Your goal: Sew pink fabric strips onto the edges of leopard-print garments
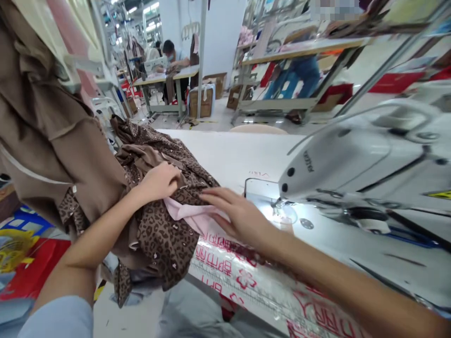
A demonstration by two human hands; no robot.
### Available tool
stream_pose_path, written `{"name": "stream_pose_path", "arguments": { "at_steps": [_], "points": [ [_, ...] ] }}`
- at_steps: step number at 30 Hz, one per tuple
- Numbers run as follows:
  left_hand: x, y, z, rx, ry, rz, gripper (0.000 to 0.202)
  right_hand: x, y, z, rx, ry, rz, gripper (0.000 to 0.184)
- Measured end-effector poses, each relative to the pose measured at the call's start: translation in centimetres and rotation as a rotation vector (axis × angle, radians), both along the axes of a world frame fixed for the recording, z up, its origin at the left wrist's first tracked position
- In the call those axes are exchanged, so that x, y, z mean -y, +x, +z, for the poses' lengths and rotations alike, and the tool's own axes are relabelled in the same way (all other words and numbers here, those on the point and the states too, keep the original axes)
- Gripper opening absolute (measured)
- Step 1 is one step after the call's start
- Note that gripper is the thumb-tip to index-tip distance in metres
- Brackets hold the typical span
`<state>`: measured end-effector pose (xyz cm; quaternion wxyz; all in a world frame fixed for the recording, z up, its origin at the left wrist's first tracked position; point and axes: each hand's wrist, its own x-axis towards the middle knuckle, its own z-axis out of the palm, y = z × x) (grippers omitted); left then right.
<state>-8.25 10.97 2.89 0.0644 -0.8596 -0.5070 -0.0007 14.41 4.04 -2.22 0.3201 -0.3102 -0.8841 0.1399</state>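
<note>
Two bare hands are shown in the head view at a white sewing table (225, 152): the left hand (158, 182) is curled over a bunched leopard-print garment (165, 239), any pinch unclear; the right hand (239, 216) is laid spread on pink fabric (188, 215) at the garment's edge, just beside a sewing machine (352, 159).
</note>
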Motion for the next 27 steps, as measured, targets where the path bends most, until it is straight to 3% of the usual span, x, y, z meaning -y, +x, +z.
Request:
{"name": "stream_pose_path", "arguments": {
  "at_steps": [3, 6, 9, 12, 16, 18, 22, 25, 27],
  "points": [
    [1.3, -0.5, -1.7, 0.033, -0.053, -0.081, 0.030, -3.6, -0.1, -1.0, -0.029, -0.103, -0.012, 0.038],
    [-0.4, -2.1, -2.1, 0.094, -0.013, -0.014, 0.023, -5.7, -1.4, -1.4, -0.087, -0.154, -0.054, 0.020],
    [-4.0, -2.4, -0.4, 0.180, 0.048, 0.067, 0.029, -6.2, -1.6, -0.8, -0.161, -0.201, -0.065, 0.019],
    [-7.7, -1.0, 1.9, 0.257, 0.093, 0.114, 0.038, -5.7, -0.7, -0.4, -0.188, -0.312, -0.010, 0.026],
    [-10.3, 2.2, 3.1, 0.298, 0.109, 0.131, 0.019, -5.9, 0.7, -1.4, -0.330, -0.510, -0.114, 0.038],
    [-9.7, 3.2, 2.7, 0.317, 0.147, 0.124, 0.018, -6.5, 1.2, -2.2, -0.465, -0.586, -0.205, 0.043],
    [-6.0, 2.2, 1.7, 0.325, 0.119, 0.158, 0.045, -7.5, 1.6, -3.2, -0.712, -0.699, -0.301, 0.046],
    [-3.9, 0.3, 1.1, 0.298, -0.015, 0.153, 0.048, -8.1, 1.1, -2.8, -0.857, -0.727, -0.332, 0.046],
    [-3.3, -0.1, 0.6, 0.300, -0.026, 0.052, 0.056, -8.5, 0.4, -1.9, -0.925, -0.710, -0.340, 0.047]
  ]
}}
